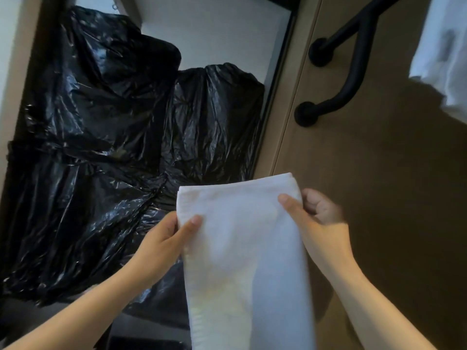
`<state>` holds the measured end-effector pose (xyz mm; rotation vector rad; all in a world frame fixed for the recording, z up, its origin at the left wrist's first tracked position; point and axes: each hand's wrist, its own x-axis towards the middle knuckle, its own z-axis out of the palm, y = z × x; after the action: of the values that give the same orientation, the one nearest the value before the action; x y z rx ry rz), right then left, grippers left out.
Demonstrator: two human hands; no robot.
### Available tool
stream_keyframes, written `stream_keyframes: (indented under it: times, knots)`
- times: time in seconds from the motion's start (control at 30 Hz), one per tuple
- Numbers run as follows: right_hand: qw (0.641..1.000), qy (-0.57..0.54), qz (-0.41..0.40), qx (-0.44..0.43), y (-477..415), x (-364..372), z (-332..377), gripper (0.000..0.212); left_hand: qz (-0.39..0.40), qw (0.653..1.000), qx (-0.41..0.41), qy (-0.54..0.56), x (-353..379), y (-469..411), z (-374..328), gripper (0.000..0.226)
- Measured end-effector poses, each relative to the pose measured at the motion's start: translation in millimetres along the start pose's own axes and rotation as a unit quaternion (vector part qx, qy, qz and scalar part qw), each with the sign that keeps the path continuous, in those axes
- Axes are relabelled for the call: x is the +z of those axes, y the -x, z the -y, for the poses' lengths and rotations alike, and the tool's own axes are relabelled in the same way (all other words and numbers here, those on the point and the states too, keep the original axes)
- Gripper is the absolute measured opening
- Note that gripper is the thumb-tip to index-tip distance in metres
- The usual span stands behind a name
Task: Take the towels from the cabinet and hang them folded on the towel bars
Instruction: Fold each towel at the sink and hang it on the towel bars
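A folded white towel (240, 248) hangs lengthwise in front of me, held near its top fold by both hands. My left hand (161, 246) grips its left edge, thumb on the front face. My right hand (316, 218) grips the right edge, thumb lying across the front and fingers curled behind. A black towel bar (353, 64) is fixed to the tan wall panel (379, 173) up and to the right of the towel. Another white towel (444, 54) hangs at the far right edge.
Black plastic bags (101, 147) fill the open compartment at left, stacked against its white back wall (227, 39). A dark vertical frame edge (275, 97) separates that compartment from the tan panel.
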<state>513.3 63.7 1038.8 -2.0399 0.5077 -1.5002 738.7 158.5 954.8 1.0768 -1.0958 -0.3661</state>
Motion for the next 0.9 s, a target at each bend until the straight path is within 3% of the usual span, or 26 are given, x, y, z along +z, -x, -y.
stream_keyframes:
  times: [0.33,0.67,0.9]
  knots:
    - [0.99,0.121,-0.062,-0.044,-42.9,8.8,45.7,0.019,0.068,0.993,0.048,0.081,-22.2,-75.8,-22.6,0.047]
    - [0.924,0.326,-0.185,-0.076,-65.2,20.3,107.4,0.022,0.123,0.98,0.123,0.094,-21.2,-148.4,-66.6,0.026]
    - [0.898,0.372,-0.192,-0.138,-64.9,18.3,142.8,0.02,0.117,0.976,0.072,0.171,4.5,-145.2,-68.8,0.03]
